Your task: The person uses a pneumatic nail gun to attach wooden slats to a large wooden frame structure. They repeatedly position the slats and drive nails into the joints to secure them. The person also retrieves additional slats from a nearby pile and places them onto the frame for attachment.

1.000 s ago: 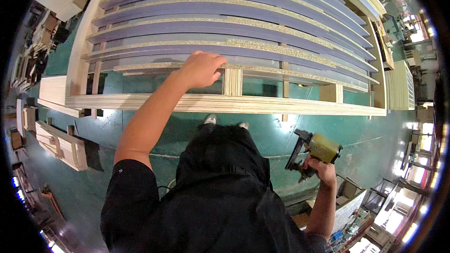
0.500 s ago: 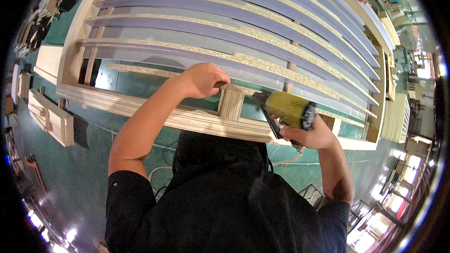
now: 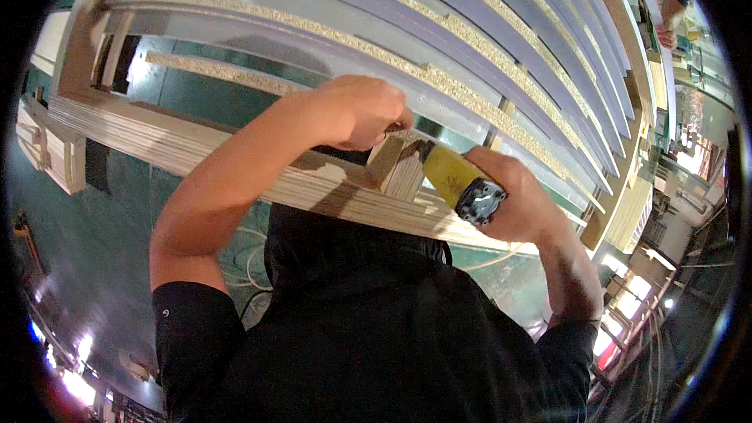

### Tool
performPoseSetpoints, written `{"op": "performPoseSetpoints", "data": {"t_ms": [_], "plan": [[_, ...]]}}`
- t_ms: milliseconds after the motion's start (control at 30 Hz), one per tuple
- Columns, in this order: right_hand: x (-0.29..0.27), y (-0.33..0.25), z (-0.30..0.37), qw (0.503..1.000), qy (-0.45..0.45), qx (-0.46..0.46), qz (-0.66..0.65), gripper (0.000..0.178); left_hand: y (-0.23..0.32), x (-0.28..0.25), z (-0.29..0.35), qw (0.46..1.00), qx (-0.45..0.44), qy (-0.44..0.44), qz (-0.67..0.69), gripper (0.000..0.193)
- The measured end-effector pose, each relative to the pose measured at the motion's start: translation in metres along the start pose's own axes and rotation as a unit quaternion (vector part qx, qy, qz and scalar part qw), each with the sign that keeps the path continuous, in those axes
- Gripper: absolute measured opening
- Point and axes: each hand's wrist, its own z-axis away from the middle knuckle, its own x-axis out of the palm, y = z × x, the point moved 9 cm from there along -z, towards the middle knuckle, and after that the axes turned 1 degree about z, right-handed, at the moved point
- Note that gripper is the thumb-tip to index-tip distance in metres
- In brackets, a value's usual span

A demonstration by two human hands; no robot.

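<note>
My right hand (image 3: 513, 192) grips a yellow-and-black nail gun (image 3: 452, 176), its nose at the chipboard strip beside a short wooden block (image 3: 403, 171). The block stands against the inner side of the layered plywood front rail (image 3: 196, 145). My left hand (image 3: 356, 113) is closed at the thin chipboard strip (image 3: 223, 72), just left of the block. Its curled fingers hide part of the strip, and the fingertips are partly hidden too. Beyond lie long grey-violet slats (image 3: 376, 23) with rough chipboard edges, set inside the large wooden frame.
Another person's hand (image 3: 666, 37) rests near the frame's far right side. Stacked wooden pieces (image 3: 59, 149) stand on the green floor at the left. A pale hose (image 3: 493, 260) lies on the floor behind the front rail. Stacked boards (image 3: 633, 211) stand at the right.
The nail gun has swung, its rear end now tilted toward me and its nose close to the block. My left hand stays by the block. The view has shifted toward the front rail.
</note>
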Motion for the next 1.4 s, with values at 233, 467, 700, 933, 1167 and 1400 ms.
{"op": "performPoseSetpoints", "data": {"t_ms": [233,467,700,933,1167,1400], "plan": [[-0.002,0.0,-0.009,1.0,-0.015,-0.017,-0.001,0.048,-0.007,0.004,0.001,1.0,-0.006,0.003,0.027,0.039],[0.003,-0.001,-0.005,1.0,-0.01,-0.002,-0.009,0.048,-0.001,0.0,0.005,1.0,-0.023,0.006,0.001,0.034],[0.006,0.002,0.007,0.997,0.062,-0.034,-0.005,0.045,0.029,-0.015,0.03,0.972,0.026,0.178,-0.149,0.025],[0.003,0.007,0.007,0.998,0.035,-0.006,-0.052,0.054,0.024,-0.007,0.03,0.975,0.037,0.188,-0.112,0.026],[0.001,0.004,0.003,0.998,0.02,0.039,-0.037,0.065,0.019,-0.002,0.027,0.974,0.029,0.184,-0.125,0.027],[0.002,0.003,-0.004,0.998,-0.006,0.048,-0.045,0.062,0.015,0.001,0.025,0.975,0.03,0.184,-0.119,0.028]]}}
